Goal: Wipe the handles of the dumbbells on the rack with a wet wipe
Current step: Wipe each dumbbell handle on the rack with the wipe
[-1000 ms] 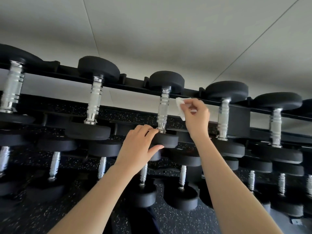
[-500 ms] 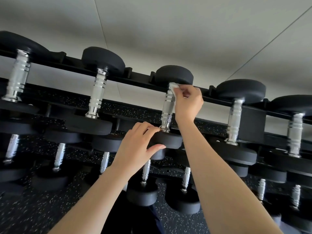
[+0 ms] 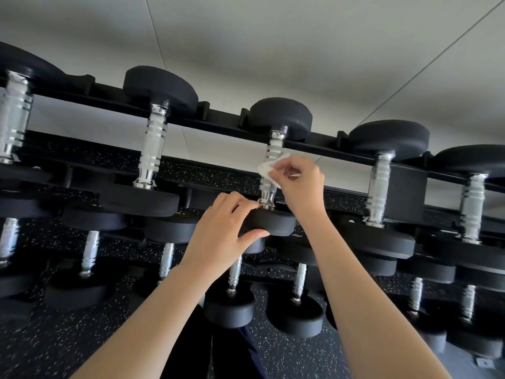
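Quick update: the wet wipe (image 3: 269, 168) is now pressed against the middle of the chrome handle (image 3: 269, 192) of the centre dumbbell on the top rail of the rack (image 3: 218, 124). It's pinched between the thumb and fingertips of the right hand (image 3: 299, 181). A second back it was held off to the right of that handle, touching nothing. Half a second back it was planted at the very top, tucked under the far head (image 3: 281, 117). So a downward stroke is being made, and roughly the upper half of the grip looks covered.

Nothing is changed at the left hand (image 3: 222, 231). It's kept curled round the near head (image 3: 269, 221), fingers over the top and thumb hooked under the rim. The dumbbell is probably being steadied in its cradle that way while the wipe is dragged along.

What that means for the job:
- This handle is only partly done. The lower stretch, down to the collar by the near head, is yet to be reached.
- The back of the bar is hidden, so whether it's getting wiped can't be told.
- The neighbouring handle on the left (image 3: 151, 149) and the one on the right (image 3: 379, 187) aren't being touched. Nothing shows whether they're clean already, so plenty of the rack is likely still to be worked through
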